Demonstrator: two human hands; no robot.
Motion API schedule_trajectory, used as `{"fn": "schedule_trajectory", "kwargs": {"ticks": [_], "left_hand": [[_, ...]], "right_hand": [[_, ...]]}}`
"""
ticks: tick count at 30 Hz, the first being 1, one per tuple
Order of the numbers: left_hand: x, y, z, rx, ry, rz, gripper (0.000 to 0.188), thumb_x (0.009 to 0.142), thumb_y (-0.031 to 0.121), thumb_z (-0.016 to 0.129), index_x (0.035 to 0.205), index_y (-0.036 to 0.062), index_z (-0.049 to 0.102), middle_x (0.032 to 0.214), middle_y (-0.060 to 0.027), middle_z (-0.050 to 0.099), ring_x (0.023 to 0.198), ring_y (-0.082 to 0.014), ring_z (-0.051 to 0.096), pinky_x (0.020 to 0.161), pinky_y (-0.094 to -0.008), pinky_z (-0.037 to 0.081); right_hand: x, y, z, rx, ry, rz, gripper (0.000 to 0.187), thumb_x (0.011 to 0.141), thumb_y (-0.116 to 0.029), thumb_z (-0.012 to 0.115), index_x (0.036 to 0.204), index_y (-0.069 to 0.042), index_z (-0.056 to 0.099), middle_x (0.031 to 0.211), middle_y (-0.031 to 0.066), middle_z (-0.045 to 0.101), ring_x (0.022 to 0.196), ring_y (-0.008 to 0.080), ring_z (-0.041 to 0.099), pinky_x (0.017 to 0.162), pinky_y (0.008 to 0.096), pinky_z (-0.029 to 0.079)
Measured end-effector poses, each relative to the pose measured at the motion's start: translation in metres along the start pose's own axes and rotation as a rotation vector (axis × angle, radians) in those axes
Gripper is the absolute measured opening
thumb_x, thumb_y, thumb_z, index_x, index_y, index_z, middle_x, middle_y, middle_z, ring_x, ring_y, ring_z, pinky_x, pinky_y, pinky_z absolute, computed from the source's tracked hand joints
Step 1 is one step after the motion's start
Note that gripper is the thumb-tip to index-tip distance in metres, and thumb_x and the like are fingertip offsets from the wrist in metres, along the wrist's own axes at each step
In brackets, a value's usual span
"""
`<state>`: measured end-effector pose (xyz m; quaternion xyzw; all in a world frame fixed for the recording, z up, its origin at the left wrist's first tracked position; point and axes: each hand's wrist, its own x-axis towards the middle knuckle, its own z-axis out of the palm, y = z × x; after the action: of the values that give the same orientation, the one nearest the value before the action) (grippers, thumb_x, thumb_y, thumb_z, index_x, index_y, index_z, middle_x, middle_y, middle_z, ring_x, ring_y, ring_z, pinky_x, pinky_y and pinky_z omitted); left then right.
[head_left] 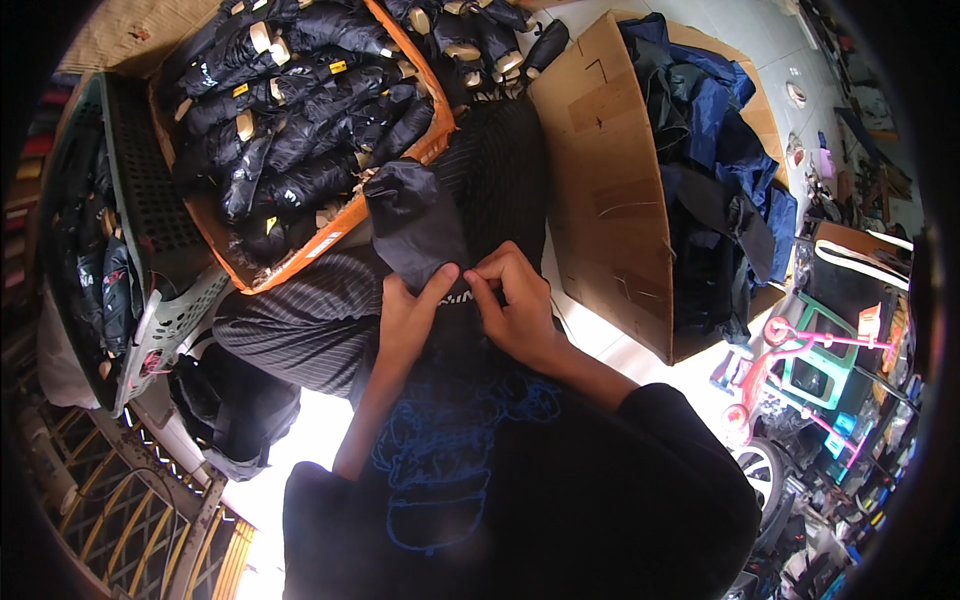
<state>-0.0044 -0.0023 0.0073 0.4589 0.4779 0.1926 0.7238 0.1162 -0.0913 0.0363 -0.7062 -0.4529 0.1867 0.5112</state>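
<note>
A black fabric sleeve (415, 225) with pale lettering near its lower end lies over my lap, its far end bunched and rounded. My left hand (405, 318) pinches the sleeve's near end between thumb and fingers. Right beside it, my right hand (515, 308) pinches the same edge, and the two thumbs almost meet. Whether anything is inside the sleeve I cannot tell. Ahead of my knees stands an orange-rimmed box (350, 218) full of rolled black bundles (300, 110) with pale ends, which look like folded umbrellas.
To the right, a tall cardboard box (605, 200) holds loose black and navy cloth (715, 130). A grey-green plastic basket (150, 190) with more bundles stands at left, near a dark bag (235, 410). A pink scooter (775, 370) and clutter lie far right.
</note>
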Motion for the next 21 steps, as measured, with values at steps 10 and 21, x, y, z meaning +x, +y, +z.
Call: {"fn": "schedule_trajectory", "kwargs": {"ticks": [10,21], "left_hand": [[0.002,0.004,-0.001,-0.149,-0.136,0.020,0.032,0.086,0.020,0.070,0.105,-0.0044,0.063,0.094,-0.0080,0.068,0.084,-0.0137,0.063,0.078,-0.0279,0.049],[0.005,-0.045,-0.029,-0.381,-0.440,-0.018,0.067,0.084,0.031,0.067,0.135,-0.0040,0.040,0.125,-0.0161,0.054,0.109,-0.0264,0.060,0.090,-0.0361,0.050]], "right_hand": [[-0.006,-0.007,-0.010,0.116,-0.129,0.140,0.010,0.089,0.003,0.060,0.089,-0.002,0.052,0.083,0.0070,0.054,0.070,0.0120,0.055,0.060,0.0245,0.044],[0.019,0.007,-0.011,0.511,-0.339,0.401,0.019,0.091,-0.013,0.062,0.106,-0.001,0.060,0.103,0.0039,0.053,0.086,0.0097,0.054,0.072,0.0248,0.046]]}}
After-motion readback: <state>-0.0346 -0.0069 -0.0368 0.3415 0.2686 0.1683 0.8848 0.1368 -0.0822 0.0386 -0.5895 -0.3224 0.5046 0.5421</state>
